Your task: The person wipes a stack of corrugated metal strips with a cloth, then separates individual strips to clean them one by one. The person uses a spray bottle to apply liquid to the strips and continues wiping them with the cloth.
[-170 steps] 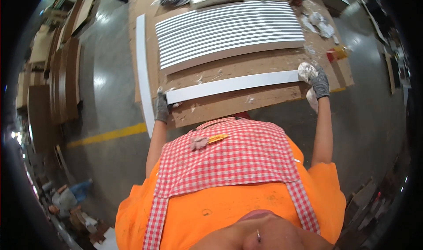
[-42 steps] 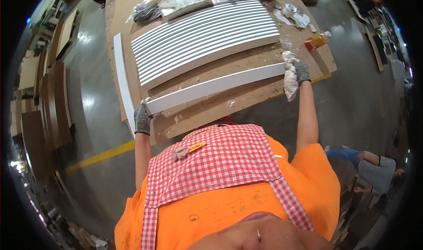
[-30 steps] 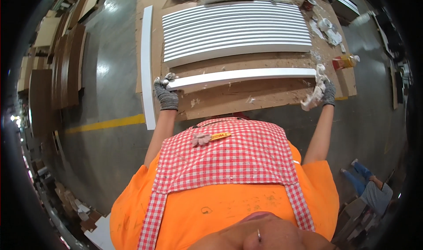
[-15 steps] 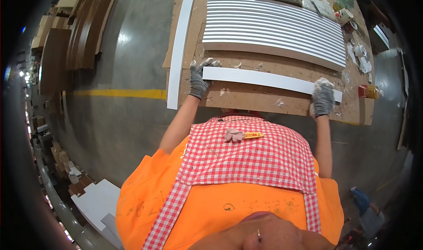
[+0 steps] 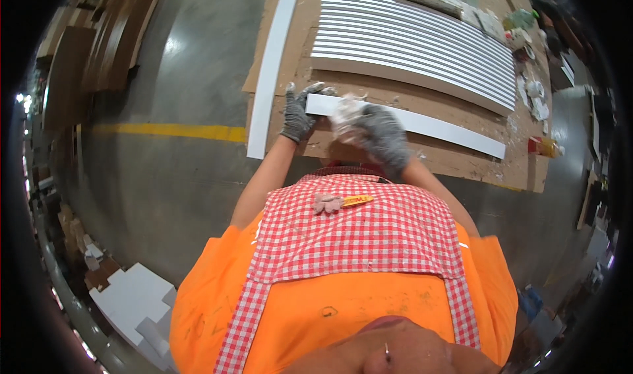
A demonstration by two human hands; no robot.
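Observation:
A long, narrow white strip (image 5: 448, 131) lies crosswise near the front of the worktable. Its left end is gripped by my left hand (image 5: 298, 117), in a grey knit glove with whitish fingertips; some of the fingers pass behind the strip's far edge. My right hand (image 5: 384, 136), in a similar glove, is on the strip a little right of that end. Closed in it is a whitish, crumpled rag (image 5: 347, 118), pressed to the strip's face and blurred by motion. Beyond the strip lies a row of several white-edged strips (image 5: 415, 47), packed side by side.
A separate white strip (image 5: 270, 77) runs along the left side of the brown worktable (image 5: 435, 159). Tape rolls (image 5: 534, 89), a green-tinted bottle (image 5: 521, 19) and a bottle of amber liquid (image 5: 544, 146) sit at the right. Brown panels (image 5: 112, 41) stand on the left.
My right hand has swept left along the strip with the rag, from near its right end to near its left end. My left hand stays at the left end.

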